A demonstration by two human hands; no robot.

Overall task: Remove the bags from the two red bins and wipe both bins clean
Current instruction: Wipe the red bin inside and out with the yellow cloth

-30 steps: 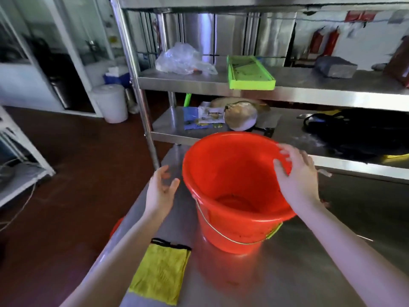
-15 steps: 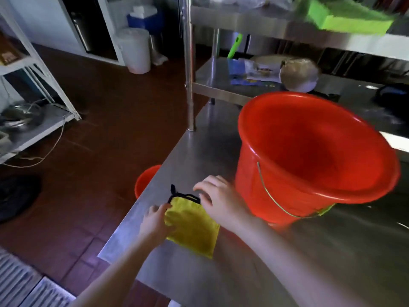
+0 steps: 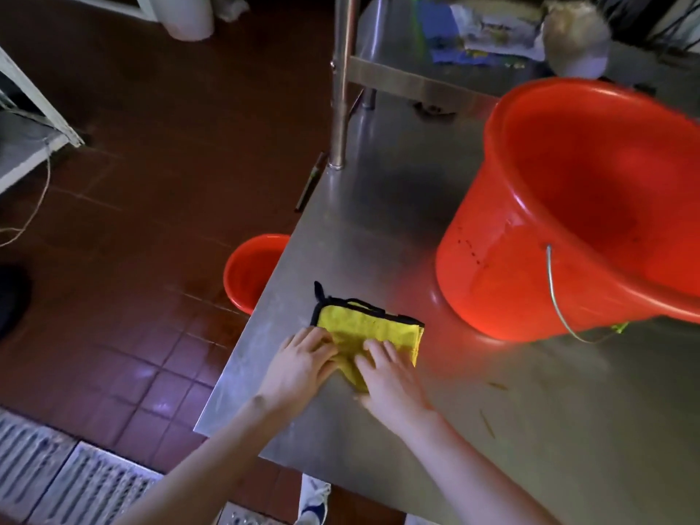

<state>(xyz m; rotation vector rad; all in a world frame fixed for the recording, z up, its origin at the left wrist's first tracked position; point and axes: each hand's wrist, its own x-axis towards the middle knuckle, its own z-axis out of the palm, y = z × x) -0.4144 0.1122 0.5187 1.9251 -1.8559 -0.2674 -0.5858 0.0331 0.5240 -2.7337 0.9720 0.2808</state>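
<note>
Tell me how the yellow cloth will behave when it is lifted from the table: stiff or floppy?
Probably floppy: the cloth bunches into wrinkles between the left hand and right hand. Likely light, being thin and folded flat. It should slide easily on the smooth steel table.

Single head-worn wide-angle view, looking steeply down and forward over the near corner of the grey stainless-steel worktop (image 3: 378, 229), close above left hand (image 3: 299, 367) and right hand (image 3: 390, 377), dark red tiled floor (image 3: 151, 183) filling the left half.
</note>
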